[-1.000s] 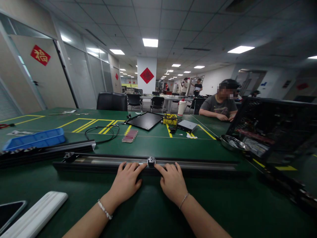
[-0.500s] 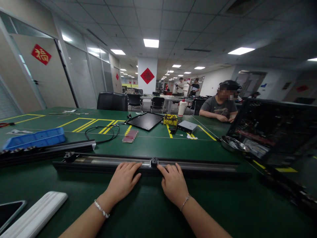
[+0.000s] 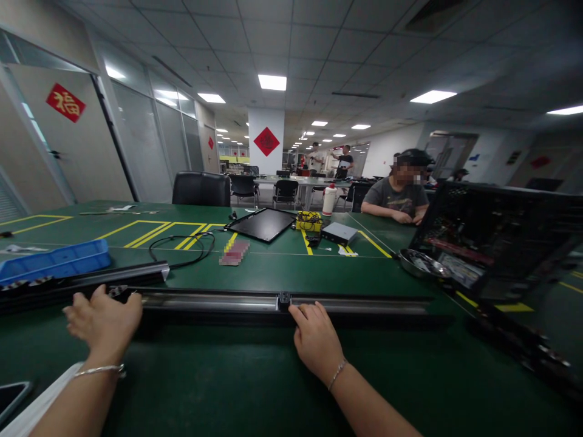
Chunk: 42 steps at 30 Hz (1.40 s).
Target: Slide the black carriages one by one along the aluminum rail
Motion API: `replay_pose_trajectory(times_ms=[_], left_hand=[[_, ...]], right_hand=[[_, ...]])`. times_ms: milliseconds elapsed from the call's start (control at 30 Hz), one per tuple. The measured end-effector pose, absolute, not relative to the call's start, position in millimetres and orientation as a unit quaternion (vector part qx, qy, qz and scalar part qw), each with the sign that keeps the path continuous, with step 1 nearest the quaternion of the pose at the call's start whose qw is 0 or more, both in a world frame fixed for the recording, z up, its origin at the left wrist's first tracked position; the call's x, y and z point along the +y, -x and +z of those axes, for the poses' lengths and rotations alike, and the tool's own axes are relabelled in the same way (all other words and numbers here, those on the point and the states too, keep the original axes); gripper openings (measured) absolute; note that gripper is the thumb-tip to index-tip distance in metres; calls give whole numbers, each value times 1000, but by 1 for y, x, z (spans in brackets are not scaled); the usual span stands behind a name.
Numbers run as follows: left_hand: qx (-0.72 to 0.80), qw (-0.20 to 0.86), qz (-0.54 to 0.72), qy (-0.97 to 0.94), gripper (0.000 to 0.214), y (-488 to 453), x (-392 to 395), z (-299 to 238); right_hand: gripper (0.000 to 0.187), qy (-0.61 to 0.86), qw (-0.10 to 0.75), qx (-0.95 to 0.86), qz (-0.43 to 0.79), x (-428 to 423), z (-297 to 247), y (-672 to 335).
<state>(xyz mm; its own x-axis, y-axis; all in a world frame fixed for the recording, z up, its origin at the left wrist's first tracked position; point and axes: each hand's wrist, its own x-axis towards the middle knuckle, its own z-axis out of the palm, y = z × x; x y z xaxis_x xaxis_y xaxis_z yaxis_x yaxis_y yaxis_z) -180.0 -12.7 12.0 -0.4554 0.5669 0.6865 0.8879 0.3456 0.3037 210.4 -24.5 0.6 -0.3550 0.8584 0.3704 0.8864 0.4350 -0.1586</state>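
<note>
A long black-and-silver aluminium linear rail lies crosswise on the green work mat, with a small slider carriage near its middle. My right hand rests its fingertips on the rail's near edge, just right of the carriage. My left hand is at the rail's left end, fingers spread, close to a black end bracket. It grips nothing. A second dark rail lies parallel behind it.
A blue plastic tray, a coiled black cable and a black flat panel lie beyond the rail. To the right are a steel bowl and an open computer chassis. A seated person is across the table.
My left hand has moved left from beside the carriage to the rail's left end and lifted its palm. The right hand and carriage stay nearly still. The view has shifted slightly.
</note>
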Motion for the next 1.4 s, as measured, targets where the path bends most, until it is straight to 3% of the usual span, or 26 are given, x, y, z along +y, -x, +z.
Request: replay_pose_trajectory(times_ms=[67,233,400,567,1400], left_hand=[[-777,238,-345,470,54,158,-8,12],[-599,169,-260,739,38,52,-8,10],[-521,103,-169,830,58,-15,-29,-6],[-532,109,-151,826,67,-18,-34,-8],[-524,154,-160,822,67,-16,-33,-12]], right_hand=[[44,530,200,-823,-37,-25,1,-210],[43,530,194,-824,-48,-25,1,-211],[43,530,196,-824,-46,-24,0,-211],[43,530,192,-825,-45,-24,2,-210],[33,571,181,-795,-98,-28,10,-214]])
